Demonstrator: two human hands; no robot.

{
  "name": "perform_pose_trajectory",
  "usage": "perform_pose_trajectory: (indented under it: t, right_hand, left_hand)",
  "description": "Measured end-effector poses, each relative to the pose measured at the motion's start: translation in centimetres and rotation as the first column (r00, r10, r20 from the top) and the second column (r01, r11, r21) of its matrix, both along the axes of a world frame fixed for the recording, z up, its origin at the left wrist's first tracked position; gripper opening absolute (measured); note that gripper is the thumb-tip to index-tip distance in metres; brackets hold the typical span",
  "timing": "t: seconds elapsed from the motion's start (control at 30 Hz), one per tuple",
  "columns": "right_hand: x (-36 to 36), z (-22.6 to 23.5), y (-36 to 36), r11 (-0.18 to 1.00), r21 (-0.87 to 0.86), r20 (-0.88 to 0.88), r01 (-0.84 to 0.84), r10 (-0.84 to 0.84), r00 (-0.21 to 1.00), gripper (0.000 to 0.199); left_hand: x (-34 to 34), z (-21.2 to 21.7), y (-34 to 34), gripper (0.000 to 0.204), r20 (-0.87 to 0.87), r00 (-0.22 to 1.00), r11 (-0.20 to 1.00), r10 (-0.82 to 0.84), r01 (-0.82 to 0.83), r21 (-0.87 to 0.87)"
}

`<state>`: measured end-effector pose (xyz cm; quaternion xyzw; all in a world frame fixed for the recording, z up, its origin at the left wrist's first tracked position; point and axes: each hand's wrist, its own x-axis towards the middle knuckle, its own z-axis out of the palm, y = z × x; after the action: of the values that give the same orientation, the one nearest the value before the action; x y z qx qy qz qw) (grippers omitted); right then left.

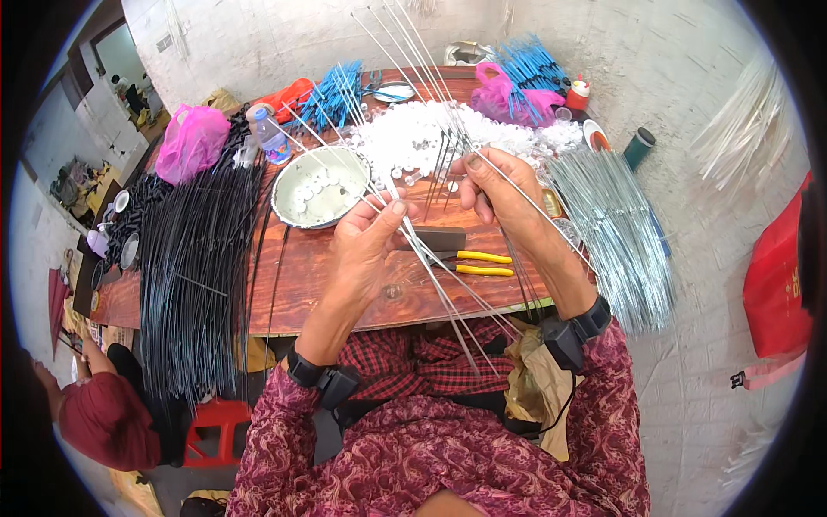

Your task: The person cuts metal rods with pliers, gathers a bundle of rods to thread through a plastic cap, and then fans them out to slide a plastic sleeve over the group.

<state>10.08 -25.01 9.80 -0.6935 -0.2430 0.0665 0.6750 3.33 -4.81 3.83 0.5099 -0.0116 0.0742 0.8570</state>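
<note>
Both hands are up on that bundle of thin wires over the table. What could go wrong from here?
1. The left hand and right hand pinch a fan of thin metal wires; a loose grip could let some slip out.
2. Their long tips sweep over the pile of small clear pieces and the metal bowl, and might scatter pieces.
3. The lower ends point toward the lap and could poke it.

A wooden bench (345, 284) carries a metal bowl (320, 194) of clear caps, yellow-handled pliers (479, 264) and a plastic bottle (272, 136). A heap of black wires (198, 258) drapes its left end beside a pink bag (191, 142); blue-tipped rods (340, 95) lie behind. A red stool (215, 426) stands below.
</note>
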Motion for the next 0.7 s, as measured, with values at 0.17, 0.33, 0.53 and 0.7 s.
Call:
perform_pose_trajectory:
  t: [0.17, 0.33, 0.53, 0.7]
  right_hand:
    - [-1.2, -1.1, 1.7, 0.967, -0.25, 0.155, 0.056, -0.018, 0.988, 0.022]
    - [-1.9, -1.6, 2.2, 0.833, -0.434, 0.663, 0.344, 0.037, 0.747, 0.016]
    - [-2.3, -1.9, 2.6, 0.813, -0.483, 0.65, 0.326, 0.083, 0.756, 0.017]
    - [-2.2, -1.0, 2.2, 0.915, -0.392, 0.394, 0.095, 0.073, 0.916, 0.013]
  left_hand:
    - [0.8, -0.1, -0.6, 0.026, 0.033, 0.999, 1.0, -0.016, 0.017, -0.026]
    - [1.1, 0.1, -1.1, 0.023, -0.025, 1.0, 1.0, -0.002, 0.001, -0.017]
    - [1.0, -0.4, -0.6, 0.021, -0.004, 1.0, 0.997, 0.02, -0.021, -0.073]
    - [0.9, -0.6, 0.3, 0.022, -0.013, 0.999, 0.997, 0.037, -0.038, -0.065]
